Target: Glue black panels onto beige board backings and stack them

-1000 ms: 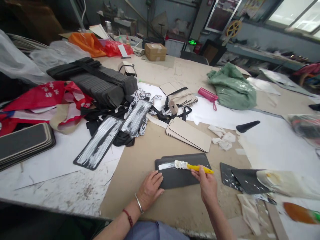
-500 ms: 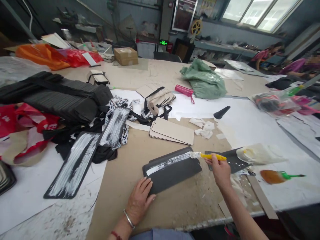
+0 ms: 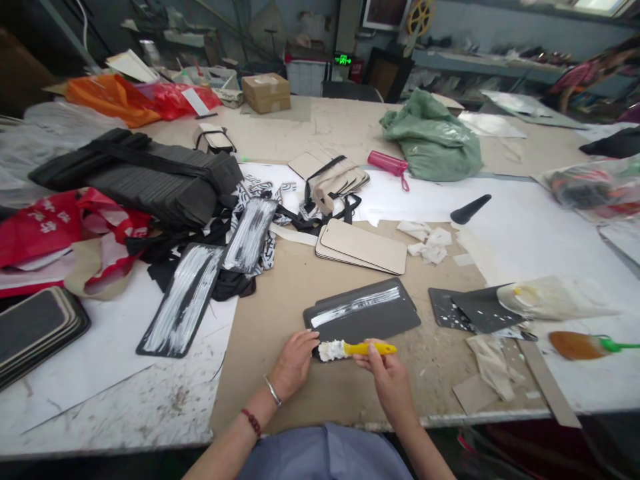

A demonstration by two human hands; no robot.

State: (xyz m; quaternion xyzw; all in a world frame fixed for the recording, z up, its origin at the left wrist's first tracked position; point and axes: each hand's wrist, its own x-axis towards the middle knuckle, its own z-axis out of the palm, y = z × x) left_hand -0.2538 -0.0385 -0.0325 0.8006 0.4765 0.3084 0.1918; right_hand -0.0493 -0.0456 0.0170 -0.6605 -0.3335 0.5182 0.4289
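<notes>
A yellow-handled brush (image 3: 370,349) with white paste on its bristles is pinched in my right hand (image 3: 390,373). Its bristles are close to the fingertips of my left hand (image 3: 296,363), which lies at the lower left corner of a dark board (image 3: 370,320). The fingers of my left hand are out flat. One long white streak runs along the upper part of the board, with another dark board partly under it. Two dark boards coated in white strokes, one nearer (image 3: 183,300) and one farther (image 3: 251,233), lie to the left.
Beige panels (image 3: 365,247) lie behind the dark board. A stack of dark pieces (image 3: 170,180) and red fabric (image 3: 45,230) are at left, a green bag (image 3: 433,137) behind. At right are a white container (image 3: 555,297) and an amber bottle (image 3: 575,345). Another person (image 3: 583,77) is far right.
My right hand has brought the brush left and toward me, off the streak's right end to beside my left hand. The view has shifted right and downward.
</notes>
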